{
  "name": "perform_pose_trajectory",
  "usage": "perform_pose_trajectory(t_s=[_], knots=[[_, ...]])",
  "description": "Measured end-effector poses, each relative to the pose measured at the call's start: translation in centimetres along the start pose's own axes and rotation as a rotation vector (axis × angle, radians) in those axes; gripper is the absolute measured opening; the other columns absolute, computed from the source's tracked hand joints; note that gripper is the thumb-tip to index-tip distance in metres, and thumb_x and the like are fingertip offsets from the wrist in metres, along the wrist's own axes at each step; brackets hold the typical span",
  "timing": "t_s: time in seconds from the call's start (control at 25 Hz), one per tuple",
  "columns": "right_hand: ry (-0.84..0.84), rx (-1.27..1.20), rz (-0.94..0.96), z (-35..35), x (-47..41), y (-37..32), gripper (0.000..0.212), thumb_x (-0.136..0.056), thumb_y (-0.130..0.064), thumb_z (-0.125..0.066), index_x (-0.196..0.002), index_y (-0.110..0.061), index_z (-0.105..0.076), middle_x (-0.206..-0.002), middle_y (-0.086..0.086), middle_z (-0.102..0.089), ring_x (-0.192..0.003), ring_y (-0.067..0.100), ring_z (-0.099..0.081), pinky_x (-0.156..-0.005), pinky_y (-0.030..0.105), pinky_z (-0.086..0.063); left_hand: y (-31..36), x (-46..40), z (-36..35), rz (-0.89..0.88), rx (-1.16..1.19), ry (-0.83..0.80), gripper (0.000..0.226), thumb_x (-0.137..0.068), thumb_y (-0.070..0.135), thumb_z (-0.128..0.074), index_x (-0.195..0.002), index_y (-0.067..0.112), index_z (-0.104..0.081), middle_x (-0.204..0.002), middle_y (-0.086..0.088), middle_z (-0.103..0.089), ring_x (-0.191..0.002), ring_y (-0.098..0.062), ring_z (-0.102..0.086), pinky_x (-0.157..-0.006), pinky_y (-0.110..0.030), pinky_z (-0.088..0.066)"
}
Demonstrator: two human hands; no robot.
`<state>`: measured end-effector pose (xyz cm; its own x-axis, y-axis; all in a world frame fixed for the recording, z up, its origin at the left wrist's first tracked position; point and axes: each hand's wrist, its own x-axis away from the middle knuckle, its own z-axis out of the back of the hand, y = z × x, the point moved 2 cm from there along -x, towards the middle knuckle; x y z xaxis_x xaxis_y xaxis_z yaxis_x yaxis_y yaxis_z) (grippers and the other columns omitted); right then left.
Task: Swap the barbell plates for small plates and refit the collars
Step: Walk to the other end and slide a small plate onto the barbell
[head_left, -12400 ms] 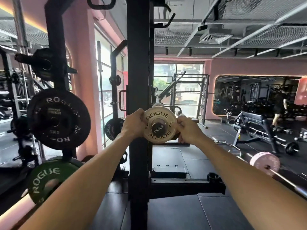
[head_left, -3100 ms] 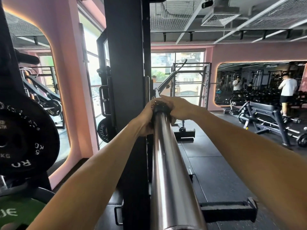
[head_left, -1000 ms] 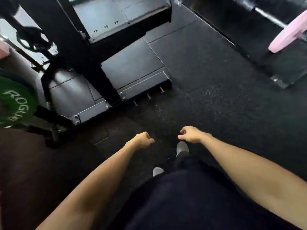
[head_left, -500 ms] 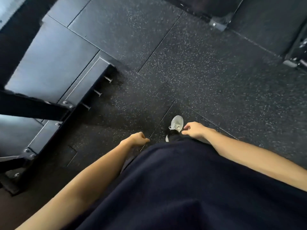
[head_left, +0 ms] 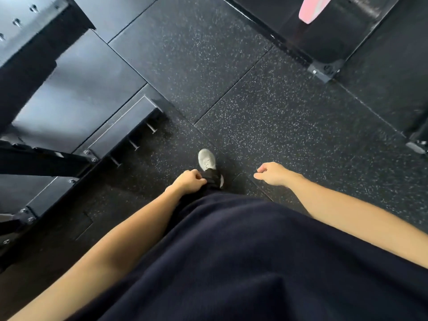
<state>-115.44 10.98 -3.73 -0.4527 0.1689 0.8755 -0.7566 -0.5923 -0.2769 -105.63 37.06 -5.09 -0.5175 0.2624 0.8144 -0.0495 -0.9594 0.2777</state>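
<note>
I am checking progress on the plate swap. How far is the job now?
Nothing finished shows here: no bar, collar or small plate is in view. In hand: nothing. The left hand and right hand hang loosely, holding nothing, above the rubber floor. A pink plate shows at the top edge. Whether anything is left cannot be told.

Floor (head_left: 266, 117): black rubber tiles w/ fine white speckle, centre of frame. Rack base (head_left: 69, 105), upper left: plain black metal. Plate edge (head_left: 311, 9), top right: pink. Shoe (head_left: 206, 159), mid-frame: pale grey. Shirt (head_left: 254, 262), bottom: dark navy, no pattern.
</note>
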Motion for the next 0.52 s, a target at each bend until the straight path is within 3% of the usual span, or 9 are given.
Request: perform_pose_trajectory(t_s=[0.16, 0.4, 0.52], knots=[[-0.056, 0.088, 0.034, 5.7, -5.9, -5.3, 0.047, -0.092, -0.041, -0.057, -0.132, -0.015, -0.052, -0.136, 0.005, -0.053, -0.121, 0.024, -0.052, -0.103, 0.037, -0.040, 2.2, -6.7, 6.2, 0.064, 0.148, -0.056, 0.040, -0.095, 0.041, -0.052, -0.125, 0.015, -0.057, -0.133, -0.007, -0.058, -0.123, -0.026, -0.052, -0.100, -0.031, -0.039], [0.058, 0.079, 0.023, 20.7, -14.5, -16.4, 0.042, -0.091, -0.039, -0.059, -0.125, -0.014, -0.058, -0.127, 0.006, -0.059, -0.116, 0.024, -0.053, -0.096, 0.032, -0.040, 5.5, -16.7, 23.3, 0.030, 0.100, -0.055, 0.038, -0.094, 0.038, -0.053, -0.121, 0.012, -0.059, -0.127, -0.009, -0.061, -0.115, -0.025, -0.057, -0.085, -0.026, -0.041], [0.128, 0.004, 0.053, 27.1, -18.3, -22.3, 0.037, -0.089, -0.036, -0.062, -0.120, -0.015, -0.062, -0.124, 0.004, -0.061, -0.115, 0.024, -0.054, -0.096, 0.031, -0.040, 6.2, -20.8, 30.5, 0.064, 0.099, -0.039, 0.041, -0.095, 0.040, -0.051, -0.122, 0.009, -0.058, -0.127, -0.011, -0.061, -0.114, -0.026, -0.057, -0.086, -0.028, -0.043]])
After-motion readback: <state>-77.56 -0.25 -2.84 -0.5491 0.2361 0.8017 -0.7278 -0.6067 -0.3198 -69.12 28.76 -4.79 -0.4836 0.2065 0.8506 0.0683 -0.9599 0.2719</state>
